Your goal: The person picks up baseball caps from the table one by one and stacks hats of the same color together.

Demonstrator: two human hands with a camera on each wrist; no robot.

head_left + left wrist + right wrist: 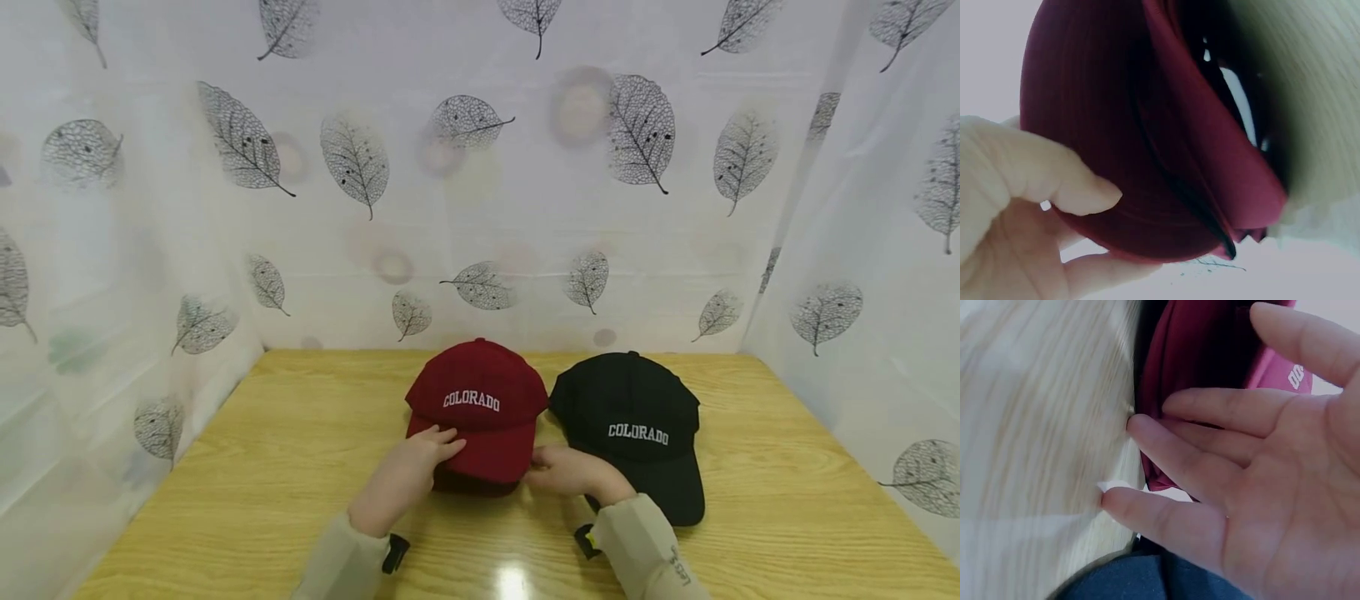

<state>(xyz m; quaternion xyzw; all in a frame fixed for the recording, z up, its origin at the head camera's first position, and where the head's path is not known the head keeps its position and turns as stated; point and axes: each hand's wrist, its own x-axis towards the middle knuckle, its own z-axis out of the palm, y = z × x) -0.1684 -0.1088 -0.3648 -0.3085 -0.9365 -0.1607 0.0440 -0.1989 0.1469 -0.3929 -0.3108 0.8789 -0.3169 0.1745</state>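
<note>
A red baseball cap (476,375) with white COLORADO lettering sits on the table, brim toward me. My left hand (405,479) grips its brim at the left, the thumb (1094,194) beneath and the fingers over the top. At the brim's right side is my right hand (573,472); its palm and extended fingers show in the right wrist view, with fingertips right at the cap's lower edge and the tabletop. Below the brim a darker red layer (472,485) shows. To the right lies a black cap (630,396) with the same lettering, partly behind my right hand.
The wooden table (315,417) extends to both sides of the caps. White curtains (480,208) with a leaf print enclose it at the back, left and right. A glossy dark patch (1210,81) with bright glints shows beside the red cap in the left wrist view.
</note>
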